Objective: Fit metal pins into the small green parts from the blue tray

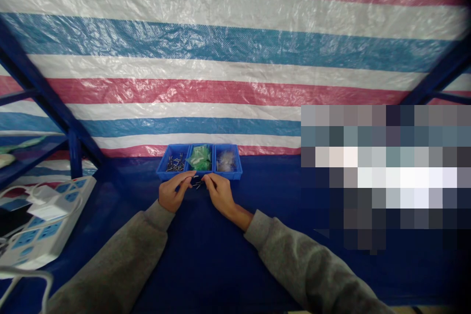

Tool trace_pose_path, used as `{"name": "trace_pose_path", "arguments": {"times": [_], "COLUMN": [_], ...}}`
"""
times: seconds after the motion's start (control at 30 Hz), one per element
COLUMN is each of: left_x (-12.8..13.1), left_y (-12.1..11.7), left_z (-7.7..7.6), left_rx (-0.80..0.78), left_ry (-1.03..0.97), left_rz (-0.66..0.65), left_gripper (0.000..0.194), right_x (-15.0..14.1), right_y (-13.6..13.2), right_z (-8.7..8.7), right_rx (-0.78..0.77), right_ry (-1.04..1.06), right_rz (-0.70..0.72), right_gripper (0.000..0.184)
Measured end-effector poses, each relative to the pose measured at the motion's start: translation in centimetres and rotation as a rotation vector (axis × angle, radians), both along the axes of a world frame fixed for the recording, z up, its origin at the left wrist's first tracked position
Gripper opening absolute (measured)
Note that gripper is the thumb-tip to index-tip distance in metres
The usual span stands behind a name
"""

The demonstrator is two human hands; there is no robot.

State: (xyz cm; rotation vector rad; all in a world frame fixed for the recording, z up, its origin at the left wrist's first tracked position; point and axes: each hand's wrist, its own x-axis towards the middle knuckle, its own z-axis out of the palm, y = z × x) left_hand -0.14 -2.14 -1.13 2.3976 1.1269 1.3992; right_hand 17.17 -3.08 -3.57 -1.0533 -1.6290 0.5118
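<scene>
My left hand [174, 192] is closed in a pinch, with a small thin metal pin [195, 176] at its fingertips. Just to its right, my right hand [222, 193] is also pinched; whatever its fingertips hold is too small to make out. Between the hands, several small shiny metal pieces [198, 185] lie on the dark blue tabletop [217, 265]. Right behind the hands stand three joined blue bins [172, 175]. Loose metal pins [175, 162] fill the left one, a green plastic bag [200, 158] the middle one, and a clear plastic bag [226, 161] the right one.
A white power strip [55, 235] with a plugged-in white adapter [49, 202] and cables lies at the left. Blue frame posts [75, 152] rise at the side. A striped plastic sheet [235, 88] hangs behind the table. The right side is pixelated.
</scene>
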Motion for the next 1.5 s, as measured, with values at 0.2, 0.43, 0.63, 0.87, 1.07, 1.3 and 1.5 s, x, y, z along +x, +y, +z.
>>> {"name": "trace_pose_path", "arguments": {"times": [0.2,0.43,0.63,0.87,1.07,1.3,1.5], "left_x": [-0.2,-0.1,0.0,-0.2,-0.1,0.0,0.1], "left_y": [0.4,0.7,0.8,1.0,1.2,1.3,1.1], "left_z": [-0.6,-0.5,-0.4,-0.8,-0.8,-1.0,-0.6], "left_rx": [-0.027,0.058,0.047,0.011,0.039,0.037,0.112], "left_ry": [0.011,0.114,0.132,0.112,0.097,0.064,0.072], "left_rz": [-0.018,-0.010,-0.002,0.019,0.016,0.022,-0.019], "left_gripper": [0.028,0.033,0.032,0.033,0.027,0.016,0.012], "right_x": [0.0,0.0,0.0,0.0,0.0,0.0,0.0], "right_y": [-0.1,-0.1,-0.2,-0.2,-0.2,-0.3,-0.2], "right_z": [0.1,0.2,0.3,0.2,0.4,0.3,0.2], "right_rx": [-0.007,-0.006,0.005,0.004,0.013,0.010,0.013], "right_ry": [0.003,0.001,0.008,0.011,0.007,0.005,-0.002], "right_rz": [0.007,0.008,0.006,0.003,0.007,0.003,0.016], "right_gripper": [0.035,0.037,0.035,0.035,0.036,0.036,0.035]}}
